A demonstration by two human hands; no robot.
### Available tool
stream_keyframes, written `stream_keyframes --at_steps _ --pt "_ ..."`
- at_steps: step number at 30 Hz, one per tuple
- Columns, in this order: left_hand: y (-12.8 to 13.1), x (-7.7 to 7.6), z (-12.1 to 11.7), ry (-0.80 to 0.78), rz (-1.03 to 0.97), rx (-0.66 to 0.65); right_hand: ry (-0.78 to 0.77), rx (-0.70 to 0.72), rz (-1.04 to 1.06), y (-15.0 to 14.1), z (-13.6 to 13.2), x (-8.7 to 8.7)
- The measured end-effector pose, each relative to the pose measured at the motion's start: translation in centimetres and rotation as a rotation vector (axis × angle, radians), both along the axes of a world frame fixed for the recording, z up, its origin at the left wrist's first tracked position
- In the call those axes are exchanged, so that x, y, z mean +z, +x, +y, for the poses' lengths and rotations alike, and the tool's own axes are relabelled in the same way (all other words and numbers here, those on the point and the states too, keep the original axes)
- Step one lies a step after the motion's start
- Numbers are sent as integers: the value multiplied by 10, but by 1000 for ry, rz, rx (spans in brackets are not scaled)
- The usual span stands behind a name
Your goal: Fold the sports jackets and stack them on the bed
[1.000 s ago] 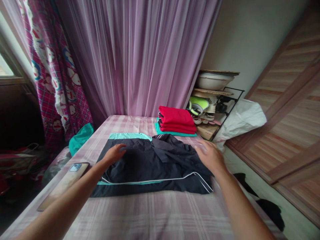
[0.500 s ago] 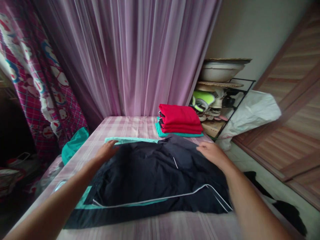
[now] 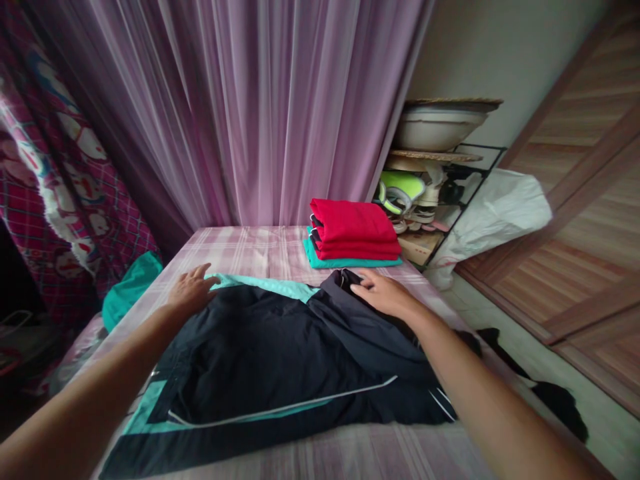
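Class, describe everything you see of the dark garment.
The dark garment looks black or navy, in thin, smooth fabric, with white piping along its near side. Light teal panels show at its far edge and near left corner. It lies spread but wrinkled, in overlapping layers, on the plaid cloth. The left hand is at its far left corner, the right hand at its bunched far edge; both seem to touch it.
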State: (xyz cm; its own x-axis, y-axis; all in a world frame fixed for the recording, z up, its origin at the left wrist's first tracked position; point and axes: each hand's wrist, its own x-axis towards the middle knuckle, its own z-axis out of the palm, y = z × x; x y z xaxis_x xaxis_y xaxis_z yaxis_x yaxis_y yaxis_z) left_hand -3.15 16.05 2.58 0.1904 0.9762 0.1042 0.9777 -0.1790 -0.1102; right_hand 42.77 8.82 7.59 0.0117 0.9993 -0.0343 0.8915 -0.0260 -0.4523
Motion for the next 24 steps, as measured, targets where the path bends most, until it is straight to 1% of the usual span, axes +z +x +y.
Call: stream_keyframes --at_steps 2,4,6,8,10,12,14,16,18,20,22,24 --pt "-1 -1 2 -9 24 -28 124 -22 -116 -26 15 -3" --pt "2 -3 3 -10 31 -30 178 23 -239 -48 26 -3" --pt "7 -4 2 -9 27 -13 144 77 -337 -61 31 0" --pt "13 -4 4 -3 19 -7 72 67 -386 -63 30 5" --pt "19 -3 7 2 11 -17 28 12 -369 -52 21 9" --pt "22 -2 11 -12 6 -45 5 -14 -282 -32 3 6" --pt "24 1 11 -33 -4 -99 -39 -12 -124 -8 -18 -4" --pt "24 5 6 -30 -9 -186 -72 -63 46 13 -39 -21" --pt "22 10 -6 0 -10 -266 -87 -122 99 27 -55 -39" --pt "15 14 -24 25 -28 -310 -111 -97 69 34 -64 -52" --pt "4 14 -43 19 -66 -315 -122 -55 94 37 -64 -55" --pt "-10 11 -61 13 -105 -340 -78 -110 158 37 -55 -47"
